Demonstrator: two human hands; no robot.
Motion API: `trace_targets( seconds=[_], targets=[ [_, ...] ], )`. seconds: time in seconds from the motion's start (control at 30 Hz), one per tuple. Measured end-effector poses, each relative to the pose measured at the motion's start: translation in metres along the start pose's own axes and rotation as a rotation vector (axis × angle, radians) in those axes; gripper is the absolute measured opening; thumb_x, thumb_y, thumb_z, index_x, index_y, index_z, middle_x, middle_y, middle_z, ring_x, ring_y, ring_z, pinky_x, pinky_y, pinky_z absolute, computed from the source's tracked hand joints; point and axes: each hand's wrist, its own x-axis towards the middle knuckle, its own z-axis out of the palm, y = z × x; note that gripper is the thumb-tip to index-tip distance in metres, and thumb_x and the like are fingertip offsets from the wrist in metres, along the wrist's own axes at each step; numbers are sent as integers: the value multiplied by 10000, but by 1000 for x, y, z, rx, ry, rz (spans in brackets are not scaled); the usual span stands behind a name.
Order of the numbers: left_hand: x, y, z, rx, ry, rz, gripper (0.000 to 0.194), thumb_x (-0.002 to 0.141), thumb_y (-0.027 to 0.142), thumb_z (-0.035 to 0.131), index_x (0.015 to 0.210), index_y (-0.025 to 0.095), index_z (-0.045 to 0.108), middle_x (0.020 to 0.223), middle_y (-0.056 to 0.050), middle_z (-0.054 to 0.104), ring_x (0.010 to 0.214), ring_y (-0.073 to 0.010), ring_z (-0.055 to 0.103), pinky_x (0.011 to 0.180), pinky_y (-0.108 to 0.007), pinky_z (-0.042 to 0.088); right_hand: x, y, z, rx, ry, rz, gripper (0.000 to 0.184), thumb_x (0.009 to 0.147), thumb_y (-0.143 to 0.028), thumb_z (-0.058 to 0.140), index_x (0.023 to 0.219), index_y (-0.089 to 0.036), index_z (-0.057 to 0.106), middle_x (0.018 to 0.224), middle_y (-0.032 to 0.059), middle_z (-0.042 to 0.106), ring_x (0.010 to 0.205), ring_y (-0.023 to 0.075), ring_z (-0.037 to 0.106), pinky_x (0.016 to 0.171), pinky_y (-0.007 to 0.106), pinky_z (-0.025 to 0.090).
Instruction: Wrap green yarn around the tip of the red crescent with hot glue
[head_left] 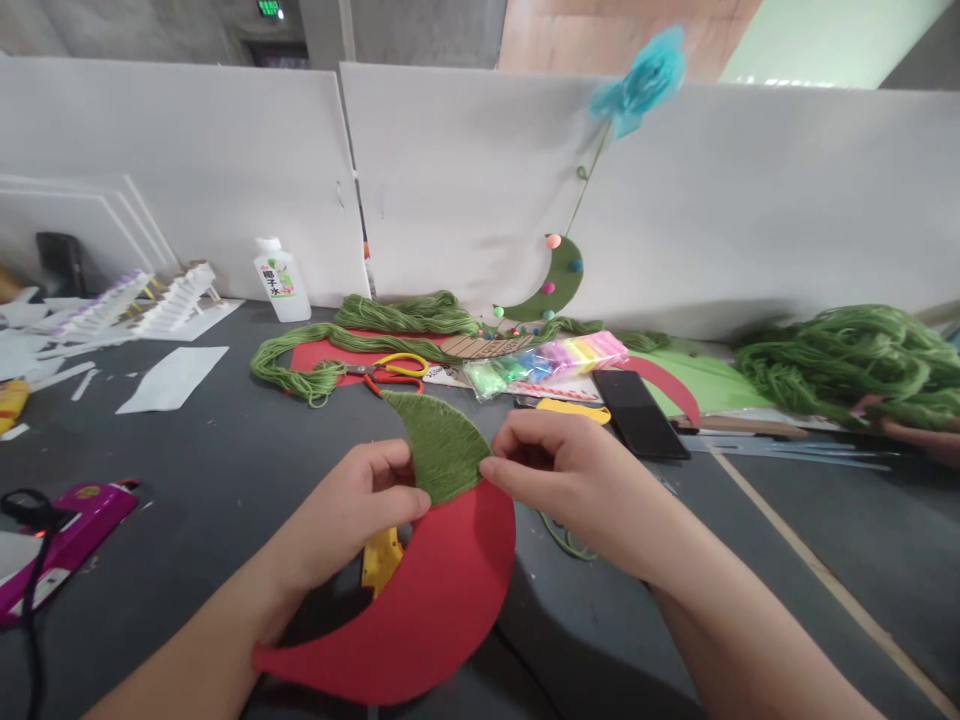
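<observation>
A red crescent cutout (450, 590) is held up over the table, its upper horn wrapped in green yarn (442, 445). My left hand (375, 490) pinches the inner edge where the wrapping meets the bare red. On the outer edge, my right hand (544, 460) pinches the crescent at the end of the wrapped part. A loose strand of green yarn (566, 540) trails on the table below my right hand. Partly hidden behind the crescent lies a yellow tool (382, 562), its kind unclear.
Behind the crescent lie scissors (394, 372), green yarn skeins (405, 313), bagged pompoms (544, 365) and a black phone (641, 412). A finished green crescent (559, 285) leans on the white partition. A white bottle (282, 280) stands left; a purple device (71, 545) lies nearer. Another person's hand (922, 437) touches yarn at right.
</observation>
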Motion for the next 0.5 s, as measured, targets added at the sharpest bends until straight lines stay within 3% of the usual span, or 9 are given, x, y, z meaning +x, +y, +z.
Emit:
trace_targets(
  seconds=[0.13,0.27,0.5],
  targets=[
    [1,-3,4,-149,-13,-33,265,684,154,650,945,165,695,855,-53,709,802,-201,631,760,-299,454,1,-1,6,53,-28,7,174,751,-204,528,585,-185,479,517,-73,365,482,77,306,434,209,247],
    [2,-5,8,-251,-16,-114,209,673,177,683,880,146,700,763,-46,707,689,-170,628,675,-271,462,1,1,10,63,-33,-22,181,755,-203,530,584,-184,474,530,-74,375,514,81,326,451,208,258],
    [1,-5,7,-272,102,-86,117,679,148,668,794,161,679,712,-11,696,640,-149,616,633,-247,457,0,2,1,57,-77,-35,226,826,-347,529,676,-186,582,603,-53,462,561,94,379,481,219,290]
  ],
)
